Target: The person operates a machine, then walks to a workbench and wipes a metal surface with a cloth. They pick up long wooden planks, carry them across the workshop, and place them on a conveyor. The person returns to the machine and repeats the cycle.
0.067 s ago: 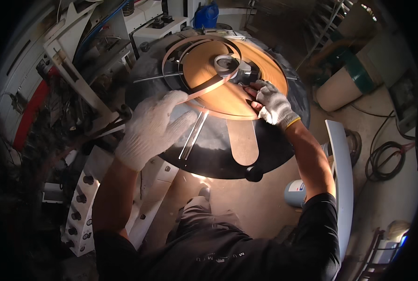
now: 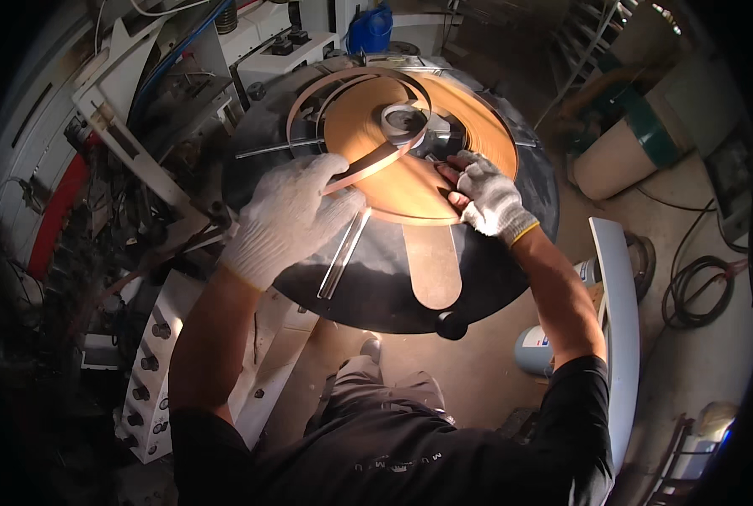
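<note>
A large coil of tan banding strip [image 2: 398, 187] lies flat on a round black turntable [image 2: 368, 295]. One end of the strip [image 2: 376, 164] is looped loosely above the coil. My left hand [image 2: 288, 211], in a white knitted glove, pinches this loose strip between thumb and fingers at the coil's near left edge. My right hand [image 2: 490, 198] wears a similar glove with bare fingertips showing. Its fingers are curled in over the right part of the coil, near the hub; what they hold there is too small to make out.
A metal bar [image 2: 343, 253] and a rounded tan plate [image 2: 434, 266] stick out from under the coil, with a black knob [image 2: 452, 325] at the rim. A white panel with knobs [image 2: 150, 371] stands at left. Right are a pale curved board [image 2: 617, 337] and coiled cable [image 2: 697, 291].
My left hand has shifted slightly right and up toward the coil, still pinching the strip. My right hand keeps its place on the coil. The whole view has tilted a little.
</note>
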`<state>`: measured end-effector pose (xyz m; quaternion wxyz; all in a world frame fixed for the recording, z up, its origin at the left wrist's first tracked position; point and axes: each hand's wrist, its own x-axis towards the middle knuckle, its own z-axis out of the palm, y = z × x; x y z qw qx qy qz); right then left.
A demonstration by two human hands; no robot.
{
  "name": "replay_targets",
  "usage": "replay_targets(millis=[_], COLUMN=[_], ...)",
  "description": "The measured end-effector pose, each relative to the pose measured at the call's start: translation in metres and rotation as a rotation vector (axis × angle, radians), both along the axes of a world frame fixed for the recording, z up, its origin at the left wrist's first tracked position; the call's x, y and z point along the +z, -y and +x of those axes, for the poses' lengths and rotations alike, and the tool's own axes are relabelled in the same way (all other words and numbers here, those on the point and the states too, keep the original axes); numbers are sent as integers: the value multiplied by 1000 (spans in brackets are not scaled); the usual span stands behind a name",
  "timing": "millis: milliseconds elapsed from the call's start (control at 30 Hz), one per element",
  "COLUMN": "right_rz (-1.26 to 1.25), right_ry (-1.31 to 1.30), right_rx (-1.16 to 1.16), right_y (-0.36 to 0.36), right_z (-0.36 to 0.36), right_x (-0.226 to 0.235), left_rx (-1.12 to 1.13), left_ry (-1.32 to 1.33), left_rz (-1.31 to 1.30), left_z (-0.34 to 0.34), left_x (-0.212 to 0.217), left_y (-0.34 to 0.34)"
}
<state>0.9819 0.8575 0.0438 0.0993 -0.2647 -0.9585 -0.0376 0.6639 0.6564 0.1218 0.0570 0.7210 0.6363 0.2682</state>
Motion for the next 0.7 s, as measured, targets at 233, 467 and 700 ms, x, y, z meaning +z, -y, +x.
replay_targets(millis=[233, 467, 700], right_rz=[-88, -295, -704], right_ry=[-192, 75, -412], right_rx=[70, 798, 510], right_y=[104, 45, -161], right_z=[-84, -23, 30], right_x=[-1, 43, 64], left_rx=[281, 402, 310], left_ry=[-153, -270, -468], left_rz=[-389, -248, -84], left_z=[76, 129, 159], left_x=[-4, -29, -39], left_y=[-196, -221, -192])
